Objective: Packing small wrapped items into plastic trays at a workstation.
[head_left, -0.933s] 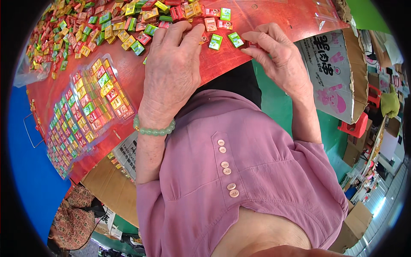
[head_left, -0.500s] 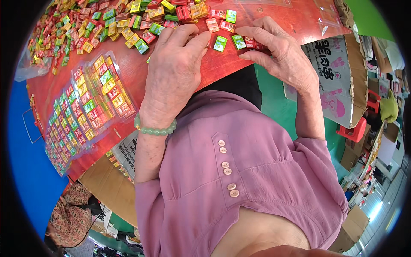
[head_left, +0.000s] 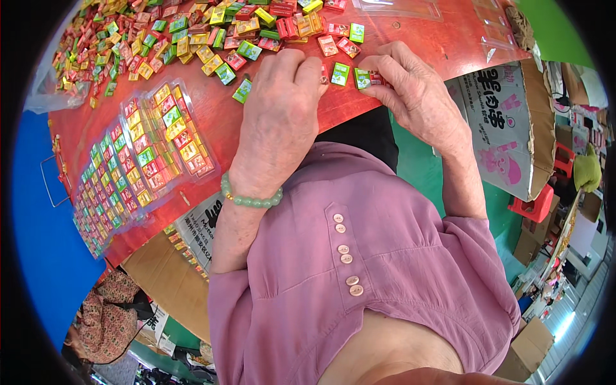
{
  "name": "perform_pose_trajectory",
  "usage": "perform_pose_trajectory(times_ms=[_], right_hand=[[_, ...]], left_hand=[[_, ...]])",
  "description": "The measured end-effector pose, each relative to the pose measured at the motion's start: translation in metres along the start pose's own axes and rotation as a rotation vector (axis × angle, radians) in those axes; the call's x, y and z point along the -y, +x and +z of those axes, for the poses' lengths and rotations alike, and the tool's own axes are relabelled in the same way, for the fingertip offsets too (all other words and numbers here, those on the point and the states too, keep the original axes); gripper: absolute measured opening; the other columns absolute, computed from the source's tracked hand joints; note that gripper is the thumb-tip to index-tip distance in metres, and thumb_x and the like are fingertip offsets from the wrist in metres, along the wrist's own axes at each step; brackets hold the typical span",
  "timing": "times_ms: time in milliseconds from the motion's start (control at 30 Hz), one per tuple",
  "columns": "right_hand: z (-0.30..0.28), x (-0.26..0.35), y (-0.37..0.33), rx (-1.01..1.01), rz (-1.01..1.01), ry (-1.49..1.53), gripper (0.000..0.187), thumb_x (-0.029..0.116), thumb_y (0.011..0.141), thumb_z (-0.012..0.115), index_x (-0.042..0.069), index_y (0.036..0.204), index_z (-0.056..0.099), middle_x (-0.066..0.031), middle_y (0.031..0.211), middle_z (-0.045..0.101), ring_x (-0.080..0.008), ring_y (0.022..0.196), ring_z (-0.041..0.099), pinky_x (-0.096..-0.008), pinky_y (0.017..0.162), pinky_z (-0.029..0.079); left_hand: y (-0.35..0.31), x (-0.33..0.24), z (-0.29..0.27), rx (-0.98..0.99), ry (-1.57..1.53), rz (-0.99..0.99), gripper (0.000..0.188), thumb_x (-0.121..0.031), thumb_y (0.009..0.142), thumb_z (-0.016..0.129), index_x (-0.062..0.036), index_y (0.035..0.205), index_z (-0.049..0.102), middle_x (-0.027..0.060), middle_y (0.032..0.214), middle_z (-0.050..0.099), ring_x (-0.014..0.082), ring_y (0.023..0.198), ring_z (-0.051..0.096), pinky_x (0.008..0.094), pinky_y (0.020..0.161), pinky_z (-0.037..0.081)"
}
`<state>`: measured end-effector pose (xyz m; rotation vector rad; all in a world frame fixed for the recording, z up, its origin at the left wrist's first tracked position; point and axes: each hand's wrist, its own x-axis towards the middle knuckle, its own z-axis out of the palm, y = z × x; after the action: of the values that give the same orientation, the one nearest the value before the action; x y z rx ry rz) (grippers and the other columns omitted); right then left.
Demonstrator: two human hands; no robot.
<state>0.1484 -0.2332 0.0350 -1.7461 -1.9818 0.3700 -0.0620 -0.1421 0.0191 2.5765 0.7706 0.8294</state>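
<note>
Small red, green and yellow packs (head_left: 192,38) lie heaped across a red table (head_left: 410,35). My left hand (head_left: 282,109), with a green bead bracelet (head_left: 251,199) on its wrist, rests palm down near the table's front edge, its fingertips against a small red pack (head_left: 323,75). Two green packs (head_left: 340,74) lie between my hands. My right hand (head_left: 417,90) pinches a small red pack (head_left: 377,78) against the table, right beside them.
Clear plastic trays (head_left: 163,144) filled with rows of packs lie on the left of the table, and empty clear trays (head_left: 398,8) lie at the far edge. A printed cardboard box (head_left: 507,122) and a red stool (head_left: 539,205) stand on the right. A blue surface (head_left: 45,244) lies to the left.
The whole view has slid down a little. My right fingers have closed in on the small red pack beside the two green ones. My left hand has stayed where it was.
</note>
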Motion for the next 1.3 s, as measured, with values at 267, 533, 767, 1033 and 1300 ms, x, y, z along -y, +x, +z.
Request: perform_pose_trajectory(times_ms=[267, 533, 767, 1033, 1300], right_hand=[[0.001, 0.001, -0.001, -0.020, 0.008, 0.001, 0.026, 0.012, 0.093, 0.072, 0.005, 0.117, 0.065, -0.0121, 0.113, 0.063, -0.0329, 0.100, 0.066, -0.0416, 0.082, 0.054], [0.005, -0.001, -0.001, -0.043, 0.001, 0.007, 0.024, 0.013, 0.094, 0.072, 0.004, 0.115, 0.064, -0.0125, 0.113, 0.062, -0.0330, 0.099, 0.066, -0.0416, 0.081, 0.054], [0.006, 0.000, -0.001, -0.057, -0.001, 0.030, 0.024, 0.013, 0.094, 0.072, 0.004, 0.115, 0.064, -0.0128, 0.113, 0.062, -0.0329, 0.098, 0.066, -0.0419, 0.081, 0.054], [0.005, 0.001, -0.001, -0.063, -0.021, 0.001, 0.027, 0.013, 0.094, 0.072, 0.004, 0.118, 0.065, -0.0132, 0.111, 0.062, -0.0330, 0.097, 0.066, -0.0422, 0.081, 0.054], [0.012, 0.002, -0.003, -0.118, -0.015, -0.056, 0.028, 0.016, 0.094, 0.073, 0.005, 0.118, 0.066, -0.0119, 0.111, 0.062, -0.0318, 0.096, 0.066, -0.0415, 0.081, 0.054]], left_hand=[[-0.023, 0.010, -0.034, -0.037, -0.011, -0.186, 0.030, -0.006, 0.088, 0.074, 0.0010, 0.115, 0.064, 0.0164, 0.110, 0.060, 0.0363, 0.100, 0.063, 0.0444, 0.084, 0.054], [-0.041, -0.004, -0.051, -0.030, 0.201, -0.256, 0.030, -0.005, 0.090, 0.073, 0.0004, 0.117, 0.063, 0.0172, 0.111, 0.060, 0.0366, 0.100, 0.063, 0.0447, 0.082, 0.054], [-0.036, -0.003, -0.050, 0.017, 0.211, -0.348, 0.029, -0.003, 0.090, 0.072, 0.0016, 0.117, 0.062, 0.0173, 0.112, 0.058, 0.0371, 0.101, 0.063, 0.0446, 0.083, 0.054], [-0.029, 0.000, -0.032, 0.014, 0.093, -0.254, 0.030, -0.003, 0.090, 0.072, 0.0040, 0.117, 0.061, 0.0193, 0.117, 0.058, 0.0387, 0.105, 0.062, 0.0443, 0.087, 0.055], [-0.020, -0.011, -0.012, -0.024, -0.175, -0.147, 0.032, -0.003, 0.089, 0.073, 0.0026, 0.119, 0.063, 0.0186, 0.114, 0.060, 0.0372, 0.100, 0.064, 0.0425, 0.083, 0.056]])
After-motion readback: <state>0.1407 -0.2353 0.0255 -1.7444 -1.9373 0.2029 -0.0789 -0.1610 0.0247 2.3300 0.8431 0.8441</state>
